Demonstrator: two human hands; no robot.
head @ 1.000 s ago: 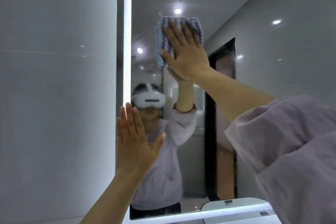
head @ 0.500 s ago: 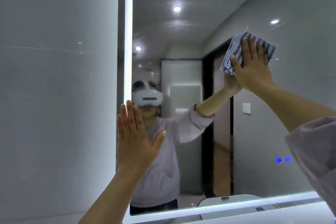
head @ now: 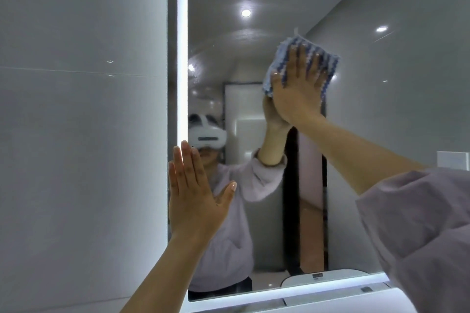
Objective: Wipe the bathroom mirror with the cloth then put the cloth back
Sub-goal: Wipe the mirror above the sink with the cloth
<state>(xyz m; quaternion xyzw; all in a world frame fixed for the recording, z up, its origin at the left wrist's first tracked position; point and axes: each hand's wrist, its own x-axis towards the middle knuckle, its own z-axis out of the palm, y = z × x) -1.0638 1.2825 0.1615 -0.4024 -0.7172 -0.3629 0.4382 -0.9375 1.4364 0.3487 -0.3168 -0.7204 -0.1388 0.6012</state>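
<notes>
I see the right hand (head: 296, 89) spread flat, pressing the blue striped cloth (head: 300, 63) against the mirror (head: 394, 109) at upper centre-right of the frame. My left hand (head: 194, 195) lies open, holding nothing, palm flat on the mirror's lit left edge at lower centre.
</notes>
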